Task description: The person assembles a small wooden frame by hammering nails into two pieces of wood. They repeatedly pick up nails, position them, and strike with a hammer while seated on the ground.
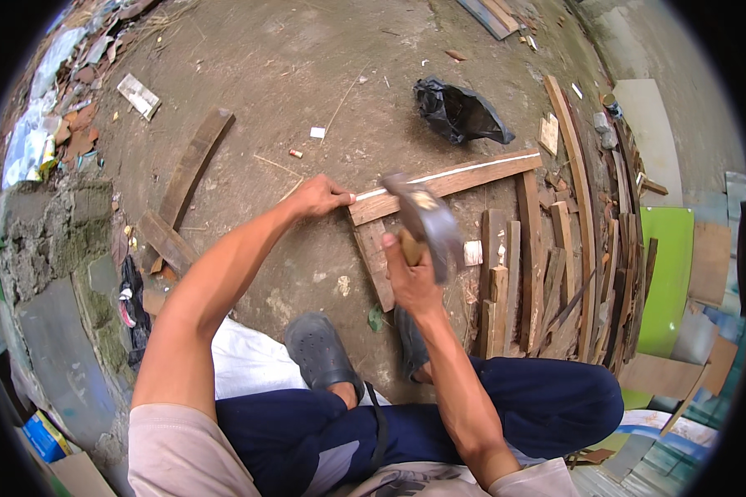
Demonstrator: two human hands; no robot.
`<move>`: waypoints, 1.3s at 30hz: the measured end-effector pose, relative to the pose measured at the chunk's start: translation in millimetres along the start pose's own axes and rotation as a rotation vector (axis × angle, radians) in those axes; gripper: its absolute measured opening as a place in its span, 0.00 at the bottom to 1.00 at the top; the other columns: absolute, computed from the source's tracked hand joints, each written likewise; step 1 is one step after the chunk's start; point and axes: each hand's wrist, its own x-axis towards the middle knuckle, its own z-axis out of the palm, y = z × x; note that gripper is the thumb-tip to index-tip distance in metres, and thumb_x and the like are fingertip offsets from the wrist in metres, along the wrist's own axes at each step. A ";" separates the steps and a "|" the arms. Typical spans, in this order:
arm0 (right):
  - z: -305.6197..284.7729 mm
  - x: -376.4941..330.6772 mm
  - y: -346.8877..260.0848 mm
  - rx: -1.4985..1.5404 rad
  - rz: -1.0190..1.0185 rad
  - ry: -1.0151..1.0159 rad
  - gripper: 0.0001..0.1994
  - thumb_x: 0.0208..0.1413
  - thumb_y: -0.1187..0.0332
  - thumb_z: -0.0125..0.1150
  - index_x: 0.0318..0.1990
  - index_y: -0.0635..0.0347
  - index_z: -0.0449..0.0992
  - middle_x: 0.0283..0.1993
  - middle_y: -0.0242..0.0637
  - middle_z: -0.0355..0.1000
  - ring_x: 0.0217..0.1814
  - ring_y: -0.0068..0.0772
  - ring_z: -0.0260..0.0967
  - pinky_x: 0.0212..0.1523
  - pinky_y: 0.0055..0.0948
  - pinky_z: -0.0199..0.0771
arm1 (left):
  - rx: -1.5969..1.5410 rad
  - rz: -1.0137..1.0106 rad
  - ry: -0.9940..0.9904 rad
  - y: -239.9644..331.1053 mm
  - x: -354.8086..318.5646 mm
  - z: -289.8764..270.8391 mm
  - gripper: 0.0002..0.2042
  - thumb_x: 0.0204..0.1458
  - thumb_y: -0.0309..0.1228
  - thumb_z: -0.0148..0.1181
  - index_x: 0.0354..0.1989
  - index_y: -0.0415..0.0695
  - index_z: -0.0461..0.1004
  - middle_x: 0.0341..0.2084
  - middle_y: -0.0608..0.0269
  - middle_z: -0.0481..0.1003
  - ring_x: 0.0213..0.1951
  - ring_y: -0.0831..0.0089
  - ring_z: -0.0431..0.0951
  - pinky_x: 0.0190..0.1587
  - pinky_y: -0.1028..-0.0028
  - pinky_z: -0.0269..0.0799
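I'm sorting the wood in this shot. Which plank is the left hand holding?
The left hand grips the end of the long plank with the white strip along its top edge, lying crosswise on the dirt. The other planks lie untouched, stacked to its right.

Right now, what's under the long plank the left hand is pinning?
The long plank lies across a shorter board on the dirt. The blurred hammer in the right hand covers part of the joint; nails can't be seen.

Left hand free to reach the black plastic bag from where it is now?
Probably not: the left hand is pinning the plank end, and the black plastic bag lies beyond it on bare ground.
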 end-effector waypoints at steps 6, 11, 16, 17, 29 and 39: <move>7.3 -17.3 76.6 -0.406 -0.169 -0.012 0.16 0.66 0.61 0.57 0.31 0.65 0.75 0.20 0.33 0.69 0.18 0.29 0.66 0.22 0.36 0.68 | -0.036 0.047 -0.033 1.3 21.4 8.7 0.22 0.58 0.51 0.63 0.52 0.48 0.83 0.48 0.54 0.83 0.51 0.64 0.81 0.55 0.65 0.74; 11.4 -2.1 35.9 -0.293 0.443 -0.077 0.14 0.66 0.61 0.60 0.30 0.60 0.74 0.20 0.26 0.67 0.20 0.23 0.64 0.22 0.33 0.64 | -0.001 -0.007 -0.008 -11.4 12.5 -1.4 0.23 0.56 0.52 0.64 0.52 0.50 0.83 0.50 0.52 0.81 0.54 0.56 0.79 0.58 0.62 0.72; 10.6 -6.5 3.7 -0.035 -0.001 0.070 0.15 0.65 0.65 0.60 0.25 0.55 0.69 0.18 0.29 0.62 0.19 0.22 0.59 0.21 0.28 0.57 | 0.001 -0.005 -0.043 -8.7 11.2 -3.7 0.23 0.56 0.51 0.64 0.53 0.51 0.82 0.53 0.51 0.80 0.56 0.54 0.79 0.59 0.61 0.71; 17.5 -12.8 4.1 -0.020 -0.021 0.128 0.13 0.63 0.66 0.61 0.26 0.60 0.71 0.19 0.37 0.64 0.20 0.31 0.64 0.22 0.34 0.62 | -0.002 0.005 -0.043 -5.5 13.2 -5.3 0.23 0.56 0.52 0.64 0.53 0.50 0.82 0.51 0.52 0.81 0.54 0.55 0.79 0.58 0.61 0.72; 3.5 7.6 -35.2 0.355 0.039 0.244 0.14 0.65 0.68 0.59 0.26 0.60 0.68 0.16 0.29 0.63 0.14 0.18 0.60 0.15 0.21 0.59 | 0.032 -0.009 -0.108 7.1 13.6 -14.4 0.24 0.55 0.51 0.65 0.56 0.53 0.80 0.55 0.52 0.79 0.58 0.54 0.77 0.62 0.59 0.70; -1.0 16.4 -5.2 -0.003 0.261 0.093 0.14 0.64 0.67 0.59 0.25 0.60 0.74 0.17 0.28 0.67 0.14 0.19 0.63 0.14 0.26 0.60 | 0.020 -0.023 -0.026 -17.0 18.0 -9.6 0.24 0.54 0.51 0.65 0.57 0.54 0.80 0.56 0.53 0.79 0.59 0.53 0.76 0.64 0.60 0.68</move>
